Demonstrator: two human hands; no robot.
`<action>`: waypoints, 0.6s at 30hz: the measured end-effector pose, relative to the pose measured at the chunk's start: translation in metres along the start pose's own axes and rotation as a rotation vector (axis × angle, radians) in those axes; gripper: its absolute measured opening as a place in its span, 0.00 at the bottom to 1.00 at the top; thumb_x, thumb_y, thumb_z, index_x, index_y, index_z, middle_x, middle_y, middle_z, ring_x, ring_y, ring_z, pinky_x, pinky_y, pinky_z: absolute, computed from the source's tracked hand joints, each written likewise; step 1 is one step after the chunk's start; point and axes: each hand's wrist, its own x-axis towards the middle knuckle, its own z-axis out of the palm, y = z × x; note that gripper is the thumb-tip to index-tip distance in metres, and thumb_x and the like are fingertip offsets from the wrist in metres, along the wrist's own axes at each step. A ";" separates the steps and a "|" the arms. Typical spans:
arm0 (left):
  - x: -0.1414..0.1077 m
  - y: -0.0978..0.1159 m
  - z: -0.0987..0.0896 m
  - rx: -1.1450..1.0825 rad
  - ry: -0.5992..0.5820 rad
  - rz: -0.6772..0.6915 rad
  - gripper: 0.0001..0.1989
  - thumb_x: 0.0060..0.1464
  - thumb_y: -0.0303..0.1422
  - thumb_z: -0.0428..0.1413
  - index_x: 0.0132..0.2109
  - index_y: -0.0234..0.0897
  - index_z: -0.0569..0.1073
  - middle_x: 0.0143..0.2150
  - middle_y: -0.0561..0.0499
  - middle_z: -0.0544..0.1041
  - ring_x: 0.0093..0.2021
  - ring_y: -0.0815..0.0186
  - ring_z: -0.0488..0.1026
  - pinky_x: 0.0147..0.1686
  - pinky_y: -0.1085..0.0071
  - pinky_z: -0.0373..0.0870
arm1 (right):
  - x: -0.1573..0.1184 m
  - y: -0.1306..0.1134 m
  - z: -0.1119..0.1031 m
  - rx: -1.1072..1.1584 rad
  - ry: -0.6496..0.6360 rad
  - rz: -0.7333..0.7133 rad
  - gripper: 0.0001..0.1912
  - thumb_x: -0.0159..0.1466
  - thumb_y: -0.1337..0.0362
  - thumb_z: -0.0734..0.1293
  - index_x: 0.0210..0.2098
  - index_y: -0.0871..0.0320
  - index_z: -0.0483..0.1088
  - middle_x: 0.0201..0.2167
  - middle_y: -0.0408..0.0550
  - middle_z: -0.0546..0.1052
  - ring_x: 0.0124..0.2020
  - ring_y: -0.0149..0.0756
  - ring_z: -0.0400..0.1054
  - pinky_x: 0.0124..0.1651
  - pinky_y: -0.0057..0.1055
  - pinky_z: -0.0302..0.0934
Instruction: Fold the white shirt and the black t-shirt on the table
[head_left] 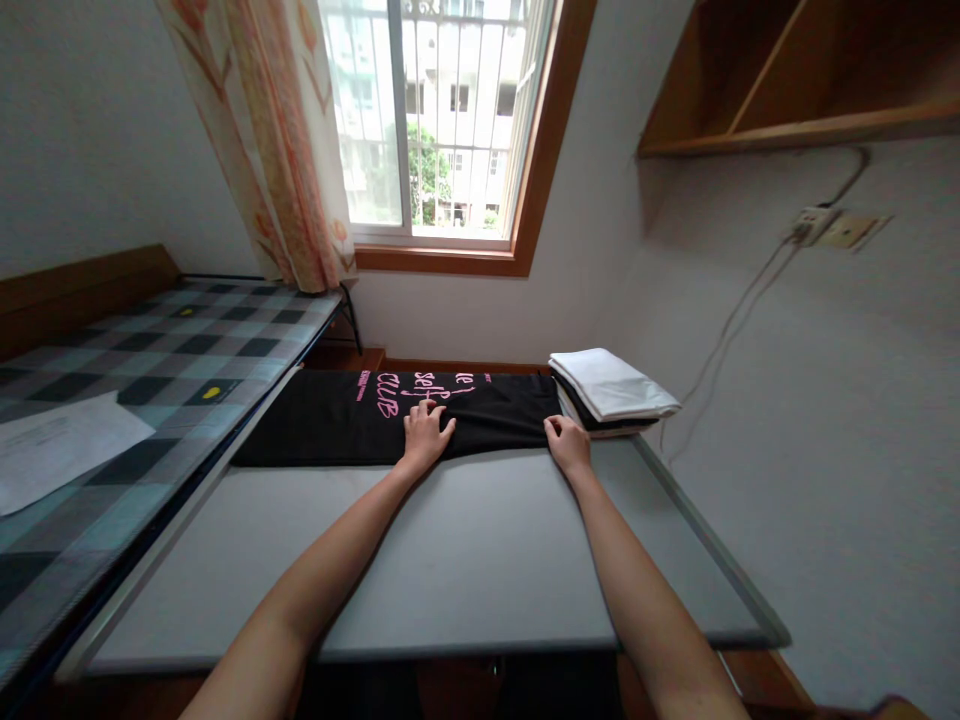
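Evidently, the left hand [427, 434] lay open on the pink-lettered black garment [322, 420]. The right hand [568, 442] pinched its 4 o'clock corner.

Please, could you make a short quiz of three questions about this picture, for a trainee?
1. True or false: the right hand is nearer than the left hand to the folded stack.
2. What does the left hand rest on? A: the curtain. B: the black cloth. C: the window frame.
3. Fill in: the mattress at the picture's left has a ____ pattern.

Key: 1 true; 2 B; 3 checked.
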 end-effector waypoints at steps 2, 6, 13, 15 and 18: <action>-0.003 0.005 -0.006 -0.050 0.021 0.098 0.18 0.60 0.40 0.52 0.54 0.40 0.74 0.58 0.42 0.69 0.58 0.52 0.63 0.56 0.56 0.59 | -0.001 -0.001 0.000 -0.010 0.013 -0.016 0.15 0.66 0.59 0.57 0.38 0.57 0.74 0.40 0.52 0.78 0.43 0.40 0.70 0.48 0.32 0.57; -0.010 0.014 -0.014 -0.187 -0.176 0.459 0.17 0.62 0.38 0.51 0.56 0.45 0.72 0.58 0.47 0.72 0.59 0.60 0.65 0.60 0.60 0.55 | -0.002 -0.003 0.000 0.005 0.040 -0.046 0.16 0.66 0.57 0.57 0.41 0.57 0.74 0.40 0.52 0.77 0.43 0.41 0.70 0.48 0.33 0.57; -0.014 0.010 -0.003 -0.170 -0.287 0.599 0.24 0.59 0.46 0.52 0.60 0.45 0.70 0.64 0.46 0.67 0.65 0.57 0.60 0.63 0.58 0.50 | -0.002 -0.002 0.003 0.087 0.012 -0.037 0.13 0.64 0.59 0.60 0.43 0.55 0.73 0.43 0.49 0.78 0.45 0.41 0.70 0.50 0.35 0.57; -0.013 0.007 0.000 -0.158 -0.292 0.595 0.26 0.59 0.46 0.52 0.61 0.45 0.68 0.65 0.45 0.64 0.66 0.56 0.58 0.64 0.57 0.49 | -0.001 0.000 0.004 0.072 -0.001 -0.033 0.12 0.64 0.61 0.61 0.43 0.55 0.73 0.43 0.49 0.78 0.46 0.41 0.70 0.50 0.36 0.57; -0.013 0.006 0.001 -0.153 -0.290 0.598 0.25 0.59 0.45 0.52 0.61 0.44 0.68 0.65 0.45 0.64 0.66 0.55 0.58 0.64 0.56 0.49 | -0.001 0.001 0.005 0.042 -0.021 -0.037 0.12 0.64 0.61 0.61 0.43 0.54 0.73 0.42 0.49 0.77 0.45 0.41 0.69 0.49 0.36 0.57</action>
